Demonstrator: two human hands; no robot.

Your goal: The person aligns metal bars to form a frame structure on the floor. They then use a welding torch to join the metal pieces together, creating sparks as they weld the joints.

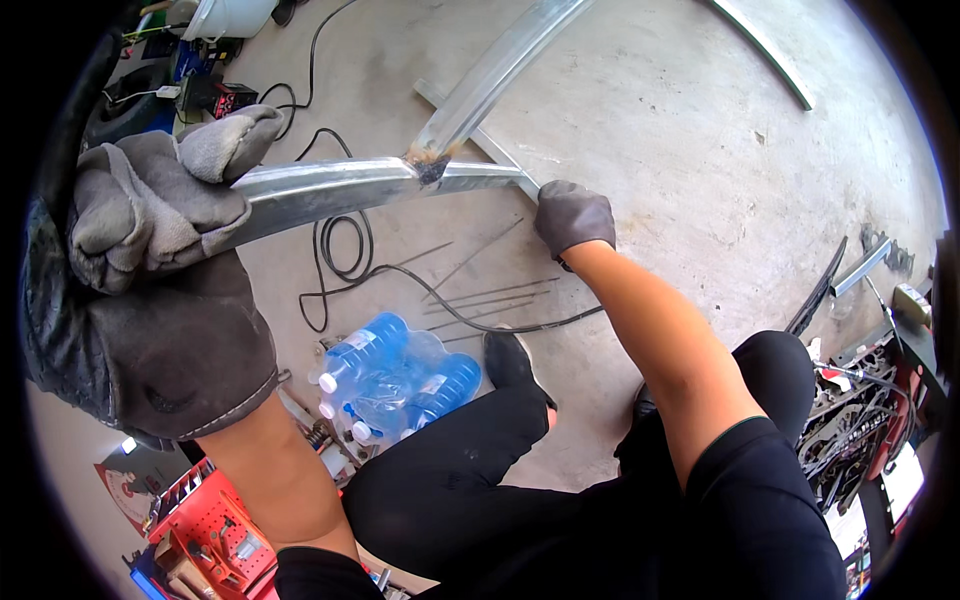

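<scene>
Tubing (pixel 325 192) of silvery, boxy metal sits clasped in the grey-gloved left hand (pixel 162 192); brown-gloved right hand (pixel 576 217) clenches the slim metal crossbar (pixel 498 153), likely balancing the scorched joint (pixel 429 168) between.

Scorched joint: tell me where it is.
In the head view, the scorched joint is left of upper centre, where two silver tubes meet, between the left hand and right hand.

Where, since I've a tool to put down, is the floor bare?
Bare concrete lies between the right hand and the upper-right metal bar. Below the welded frame it is crowded with black cable, thin rods and blue bottles.
</scene>
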